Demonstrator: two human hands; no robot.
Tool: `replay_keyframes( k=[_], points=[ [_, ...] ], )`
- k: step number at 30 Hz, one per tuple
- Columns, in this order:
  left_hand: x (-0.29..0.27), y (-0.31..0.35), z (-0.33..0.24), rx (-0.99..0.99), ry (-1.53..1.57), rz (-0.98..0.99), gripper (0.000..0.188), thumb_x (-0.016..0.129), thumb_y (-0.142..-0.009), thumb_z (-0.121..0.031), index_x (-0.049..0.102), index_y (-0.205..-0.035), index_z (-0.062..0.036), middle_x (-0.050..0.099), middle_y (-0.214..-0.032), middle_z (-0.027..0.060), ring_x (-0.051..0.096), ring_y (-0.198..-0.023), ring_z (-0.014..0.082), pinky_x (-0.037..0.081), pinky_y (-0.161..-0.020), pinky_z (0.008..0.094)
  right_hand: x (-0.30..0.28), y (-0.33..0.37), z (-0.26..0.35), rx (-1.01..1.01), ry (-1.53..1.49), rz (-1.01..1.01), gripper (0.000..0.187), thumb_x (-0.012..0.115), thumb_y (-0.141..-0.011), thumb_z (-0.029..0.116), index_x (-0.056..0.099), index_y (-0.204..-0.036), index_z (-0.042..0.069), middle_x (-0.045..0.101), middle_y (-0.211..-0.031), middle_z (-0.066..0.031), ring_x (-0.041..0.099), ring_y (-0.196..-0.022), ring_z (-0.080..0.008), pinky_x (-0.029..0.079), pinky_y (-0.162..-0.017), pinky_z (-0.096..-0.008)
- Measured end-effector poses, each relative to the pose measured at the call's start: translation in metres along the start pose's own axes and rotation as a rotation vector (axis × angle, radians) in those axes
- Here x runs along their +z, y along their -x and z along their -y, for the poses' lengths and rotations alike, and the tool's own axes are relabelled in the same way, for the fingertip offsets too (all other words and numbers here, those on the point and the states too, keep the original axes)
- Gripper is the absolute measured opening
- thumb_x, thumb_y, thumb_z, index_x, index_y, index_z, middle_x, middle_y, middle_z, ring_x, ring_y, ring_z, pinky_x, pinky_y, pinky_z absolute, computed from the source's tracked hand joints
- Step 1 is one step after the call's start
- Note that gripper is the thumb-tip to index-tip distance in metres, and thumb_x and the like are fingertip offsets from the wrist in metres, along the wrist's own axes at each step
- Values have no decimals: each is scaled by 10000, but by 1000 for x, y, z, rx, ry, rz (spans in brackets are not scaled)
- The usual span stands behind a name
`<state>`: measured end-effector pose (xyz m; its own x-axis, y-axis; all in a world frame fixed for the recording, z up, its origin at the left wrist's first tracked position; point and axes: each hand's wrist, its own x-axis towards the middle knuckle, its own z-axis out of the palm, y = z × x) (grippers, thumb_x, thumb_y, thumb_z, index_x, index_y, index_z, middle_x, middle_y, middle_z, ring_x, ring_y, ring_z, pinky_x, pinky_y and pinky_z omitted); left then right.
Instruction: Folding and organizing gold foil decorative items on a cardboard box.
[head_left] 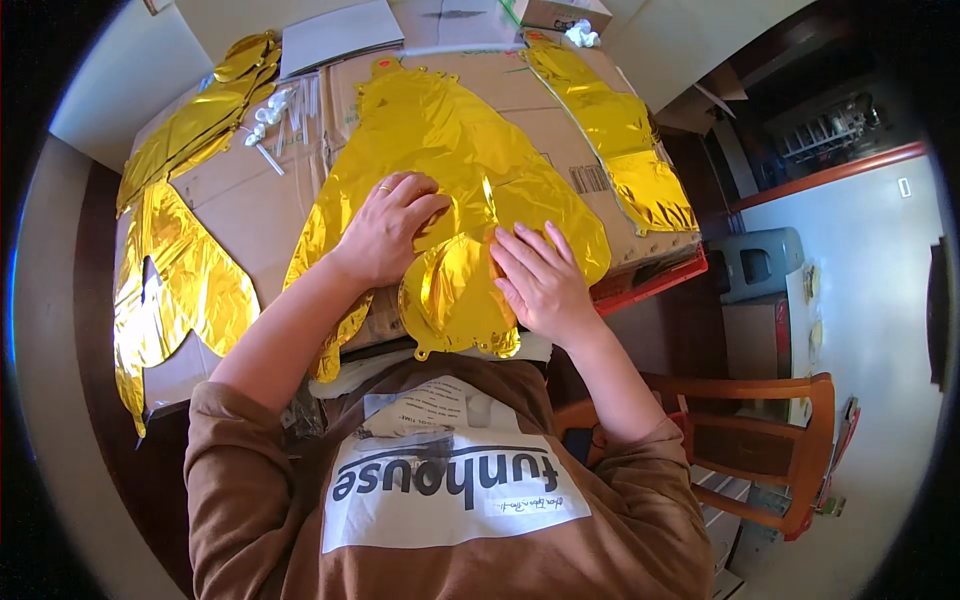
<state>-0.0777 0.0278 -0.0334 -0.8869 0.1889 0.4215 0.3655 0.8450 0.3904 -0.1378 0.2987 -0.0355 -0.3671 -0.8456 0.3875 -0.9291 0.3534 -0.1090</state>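
A large, flat, uninflated gold foil balloon (450, 130) is spread in front of me, its near part folded over toward my body. My left hand (392, 225) rests on its middle, fingers curled in and pinching the foil near the fold. Beside the fold lies my right hand (545, 280), its fingers stretched out flat against the foil's right side. Small tabs stick out along the balloon's near rim, close to my brown shirt. What lies under the left fingertips is hidden.
Cardboard (265, 205) covers the work surface. More gold foil balloons (180, 250) lie at the left, another gold foil piece (615, 130) at the far right. Thin white straws (297, 110) lie beyond my left hand. A wooden chair (800, 450) stands right.
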Motion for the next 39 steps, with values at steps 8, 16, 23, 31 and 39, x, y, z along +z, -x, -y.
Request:
replay_keyframes(
  k=[8, 16, 23, 31, 39],
  points=[
    [-12, -21, -30, 181, 124, -120, 316, 706, -819, -41, 671, -1133, -19, 650, -1178, 162, 607, -1134, 363, 476, -1000, 466, -4, -9, -2, -12, -43, 43, 423, 695, -864, 268, 634, -1222, 50, 606, -1302, -126, 541, -1228, -331, 336, -1116, -524],
    [24, -25, -23, 241, 93, 38, 373, 715, -822, -84, 639, -1181, -22, 648, -1210, 132, 614, -1130, 321, 497, -950, 430, -5, 2, -8, -60, -36, 46, 456, 669, -881, 251, 623, -1287, 49, 582, -1367, -117, 523, -1279, -336, 331, -1137, -520],
    [26, -23, -22, 225, 128, 52, 368, 713, -836, -104, 642, -1187, -19, 643, -1220, 130, 605, -1142, 323, 483, -963, 434, -10, 42, -11, -148, -86, 53, 467, 629, -881, 171, 608, -1331, 46, 560, -1429, -141, 497, -1351, -328, 333, -1152, -499],
    [24, -24, -24, 200, 132, 74, 360, 704, -845, -103, 646, -1190, -19, 640, -1231, 138, 603, -1143, 328, 481, -968, 429, -1, 30, -16, -265, 7, -91, 297, 573, -936, 169, 689, -1186, 60, 659, -1297, -104, 607, -1225, -269, 422, -1092, -454],
    [20, -25, -22, 206, 163, 108, 407, 721, -833, -126, 651, -1220, -22, 630, -1261, 145, 591, -1178, 334, 466, -996, 430, -2, 38, -15, -282, 26, -155, 245, 578, -940, 165, 729, -1096, 52, 702, -1201, -90, 642, -1162, -243, 458, -1052, -429]
  ],
)
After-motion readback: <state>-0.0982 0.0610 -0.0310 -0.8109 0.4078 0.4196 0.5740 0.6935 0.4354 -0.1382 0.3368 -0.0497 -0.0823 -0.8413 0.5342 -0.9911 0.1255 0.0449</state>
